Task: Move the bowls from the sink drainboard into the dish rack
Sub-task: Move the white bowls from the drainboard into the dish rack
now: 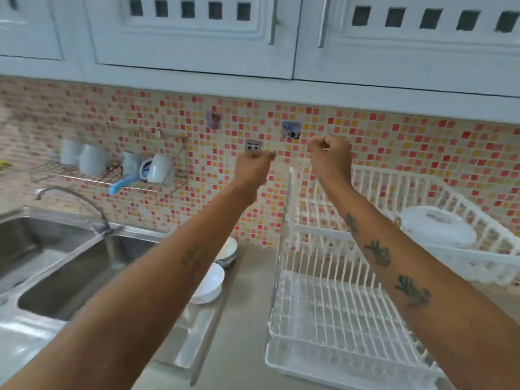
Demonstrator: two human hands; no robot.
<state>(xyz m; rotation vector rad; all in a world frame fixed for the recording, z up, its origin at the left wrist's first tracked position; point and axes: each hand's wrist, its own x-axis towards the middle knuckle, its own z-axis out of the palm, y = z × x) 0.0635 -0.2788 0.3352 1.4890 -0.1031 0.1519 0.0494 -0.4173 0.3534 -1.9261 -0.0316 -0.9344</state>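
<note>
Both fists clenched, empty — left hand (254,167), right hand (332,159). Bowls (209,285) likely ceramic, slippery, breakable — grip rims.

You are standing in a home kitchen: steel double sink (56,266) with tap (76,204), mosaic-tiled wall (394,142), white cupboards (191,32), dish rack (337,319) on the worktop (247,319).

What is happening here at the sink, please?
A person stands at a kitchen counter with both arms stretched forward. The left hand and the right hand are closed into fists in front of the tiled wall and hold nothing. Two bowls, a white bowl and a patterned bowl behind it, sit on the drainboard beside the sink. The lower level of the white dish rack holds no bowls, so no bowl has been moved yet.
</note>
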